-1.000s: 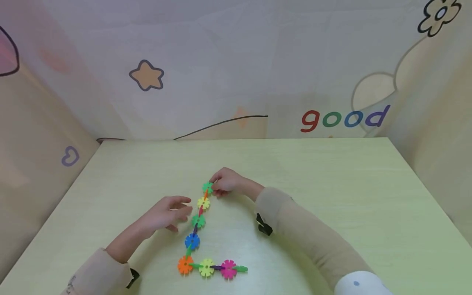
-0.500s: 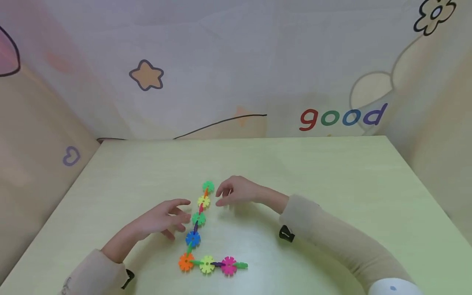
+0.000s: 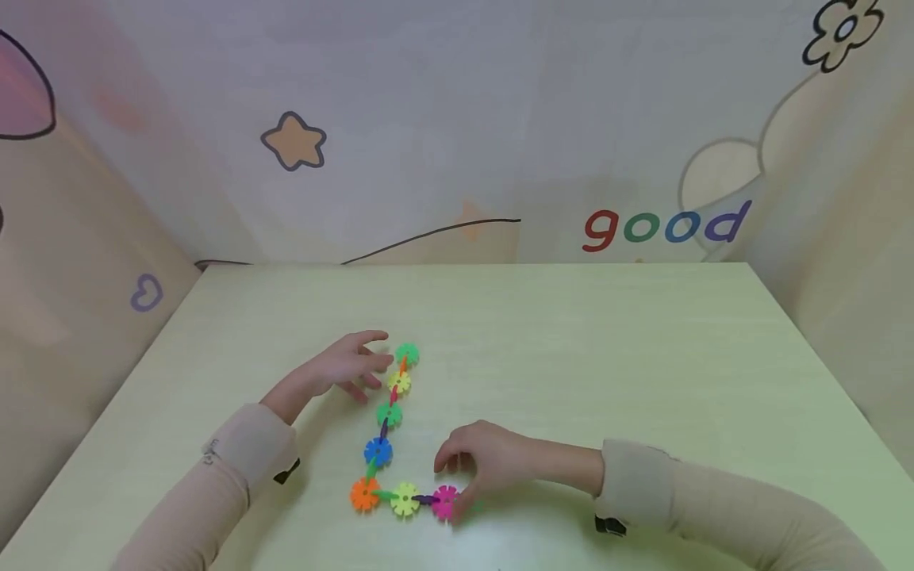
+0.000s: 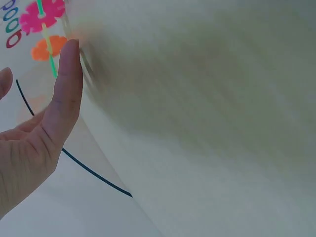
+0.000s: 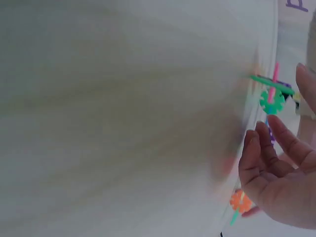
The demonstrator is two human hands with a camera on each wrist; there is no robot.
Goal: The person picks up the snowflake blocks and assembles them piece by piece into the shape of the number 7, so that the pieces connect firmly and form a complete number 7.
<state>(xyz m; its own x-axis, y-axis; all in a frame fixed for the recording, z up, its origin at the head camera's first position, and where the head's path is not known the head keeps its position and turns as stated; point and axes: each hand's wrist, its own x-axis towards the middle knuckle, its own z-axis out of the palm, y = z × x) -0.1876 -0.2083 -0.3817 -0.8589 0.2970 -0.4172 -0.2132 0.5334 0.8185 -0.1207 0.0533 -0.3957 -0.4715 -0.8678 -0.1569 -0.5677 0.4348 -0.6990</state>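
Observation:
An L-shaped chain of linked plastic flower discs lies on the table. Its long arm climbs from an orange disc [image 3: 365,494] through a blue disc [image 3: 378,451], a green disc and a yellow disc [image 3: 399,382] to a green end disc [image 3: 408,354]. My left hand [image 3: 346,365] hovers with spread fingers just left of that upper end. Along the short arm are a yellow disc [image 3: 405,499] and a pink disc [image 3: 446,503]. My right hand [image 3: 496,458] arches over the pink end, its thumb overlapping that disc and hiding the green end piece. In the right wrist view its fingers are loosely bent around nothing.
The pale table [image 3: 607,357] reaches back to a printed cloth backdrop [image 3: 443,119], with cloth at both sides too. Dark clips hang below both sleeve cuffs.
My right hand has left the green end disc and come down toward me to the pink disc. My left hand has moved farther up along the chain. The view has shifted slightly.

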